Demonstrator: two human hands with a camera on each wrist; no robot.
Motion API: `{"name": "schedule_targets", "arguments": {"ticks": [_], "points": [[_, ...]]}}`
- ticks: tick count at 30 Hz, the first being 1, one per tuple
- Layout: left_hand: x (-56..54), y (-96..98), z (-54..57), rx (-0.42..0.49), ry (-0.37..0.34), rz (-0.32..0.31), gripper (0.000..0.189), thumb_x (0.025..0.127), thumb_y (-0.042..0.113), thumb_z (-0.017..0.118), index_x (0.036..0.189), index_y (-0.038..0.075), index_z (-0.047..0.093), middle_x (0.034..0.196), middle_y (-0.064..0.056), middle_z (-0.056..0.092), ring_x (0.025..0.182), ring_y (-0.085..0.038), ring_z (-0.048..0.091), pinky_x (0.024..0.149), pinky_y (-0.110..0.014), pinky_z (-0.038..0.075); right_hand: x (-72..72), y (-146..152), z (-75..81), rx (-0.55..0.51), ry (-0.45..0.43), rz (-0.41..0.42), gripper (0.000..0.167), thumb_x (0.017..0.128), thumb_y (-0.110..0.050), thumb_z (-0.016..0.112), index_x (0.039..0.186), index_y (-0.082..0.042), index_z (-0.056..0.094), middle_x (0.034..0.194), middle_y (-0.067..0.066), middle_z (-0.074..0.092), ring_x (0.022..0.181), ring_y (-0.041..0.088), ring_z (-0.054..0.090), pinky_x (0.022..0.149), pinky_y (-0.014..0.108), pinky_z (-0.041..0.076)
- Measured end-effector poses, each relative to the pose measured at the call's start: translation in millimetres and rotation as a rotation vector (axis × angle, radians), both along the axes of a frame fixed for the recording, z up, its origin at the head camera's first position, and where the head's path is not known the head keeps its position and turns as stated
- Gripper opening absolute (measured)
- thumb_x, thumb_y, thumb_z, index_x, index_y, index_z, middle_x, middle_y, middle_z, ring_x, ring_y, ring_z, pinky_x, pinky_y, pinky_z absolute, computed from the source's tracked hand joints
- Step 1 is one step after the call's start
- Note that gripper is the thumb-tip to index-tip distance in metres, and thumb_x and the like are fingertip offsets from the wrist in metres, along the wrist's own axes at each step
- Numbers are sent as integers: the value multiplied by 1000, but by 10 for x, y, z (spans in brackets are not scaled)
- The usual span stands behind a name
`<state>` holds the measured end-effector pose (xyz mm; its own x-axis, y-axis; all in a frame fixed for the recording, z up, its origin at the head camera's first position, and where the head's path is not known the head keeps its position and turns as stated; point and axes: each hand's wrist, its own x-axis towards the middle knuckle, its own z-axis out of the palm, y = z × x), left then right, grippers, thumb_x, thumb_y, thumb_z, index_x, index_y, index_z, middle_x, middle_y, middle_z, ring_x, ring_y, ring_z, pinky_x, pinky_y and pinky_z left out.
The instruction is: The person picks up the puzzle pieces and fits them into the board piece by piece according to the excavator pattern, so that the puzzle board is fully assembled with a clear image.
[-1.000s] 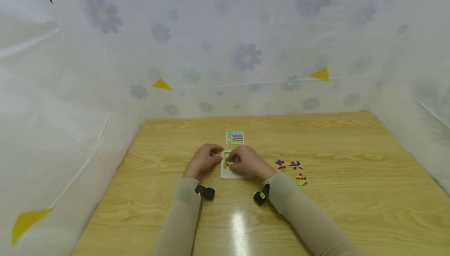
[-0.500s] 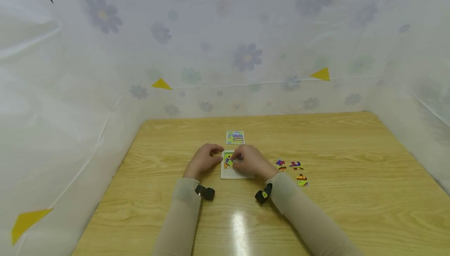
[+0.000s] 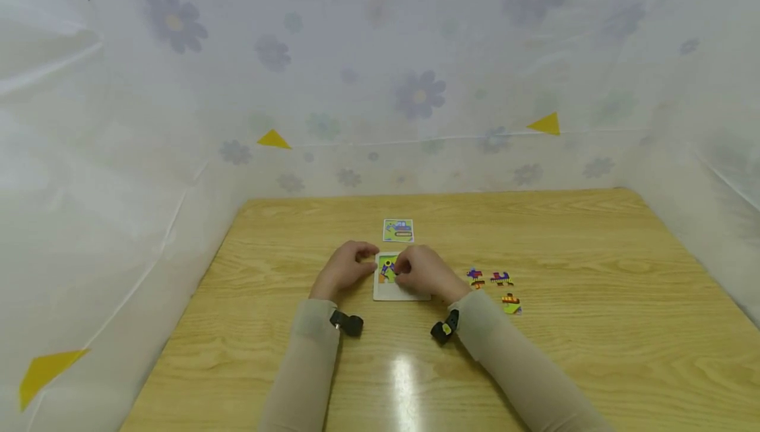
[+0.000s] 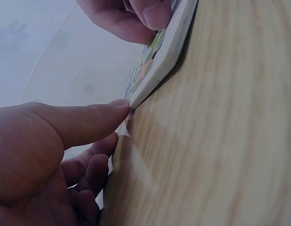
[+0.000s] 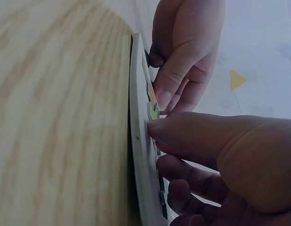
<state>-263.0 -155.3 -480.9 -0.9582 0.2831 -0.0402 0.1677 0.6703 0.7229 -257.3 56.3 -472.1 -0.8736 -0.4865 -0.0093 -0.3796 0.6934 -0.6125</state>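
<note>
A small white puzzle tray [image 3: 392,293] lies on the table, with brightly coloured puzzle pieces [image 3: 388,268] in its upper left part. My left hand [image 3: 346,266] rests at the tray's left edge. In the left wrist view its thumb touches the tray corner, with the other fingers loosely bent beside it. My right hand [image 3: 424,272] is over the tray's right half, thumb and fingers curled close together at a green-edged puzzle piece [image 4: 158,41]. Most of that piece is hidden by the fingers. The right wrist view shows the right thumb [image 5: 183,134] low against the tray.
A picture card [image 3: 398,230] with a printed vehicle lies just beyond the tray. To the right are loose puzzle pieces: one at the left [image 3: 475,277], one beside it [image 3: 502,278] and one nearer [image 3: 511,303]. Flower-patterned white sheeting [image 3: 356,89] encloses the wooden table [image 3: 267,234].
My right hand's fingertips have shifted slightly right across the tray, uncovering more of the coloured pieces at the upper left. The left hand stays at the tray's edge.
</note>
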Motion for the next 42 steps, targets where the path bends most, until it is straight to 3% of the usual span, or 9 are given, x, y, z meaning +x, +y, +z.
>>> {"name": "schedule_targets", "arguments": {"ticks": [18, 27, 42], "points": [[13, 29, -9, -4, -21, 17, 30, 93, 16, 71, 122, 13, 69, 118, -4, 63, 107, -20, 56, 94, -41, 45, -17, 27, -57, -26, 58, -6, 5, 84, -10, 76, 87, -13, 74, 85, -4, 62, 78, 12, 56, 73, 32, 49], [30, 41, 10, -1, -26, 31, 33, 91, 23, 73, 121, 13, 69, 116, -4, 63, 106, -21, 57, 93, -41, 45, -18, 28, -73, -26, 30, 8, 5, 84, -9, 76, 88, -12, 75, 86, -4, 62, 79, 11, 57, 75, 33, 50], [37, 45, 34, -20, -27, 36, 34, 88, 21, 77, 120, 12, 70, 117, -5, 63, 106, -23, 56, 93, -42, 45, -2, 4, -55, -29, 24, -1, 5, 86, -8, 75, 89, -13, 75, 84, -4, 62, 78, 11, 57, 74, 32, 50]]}}
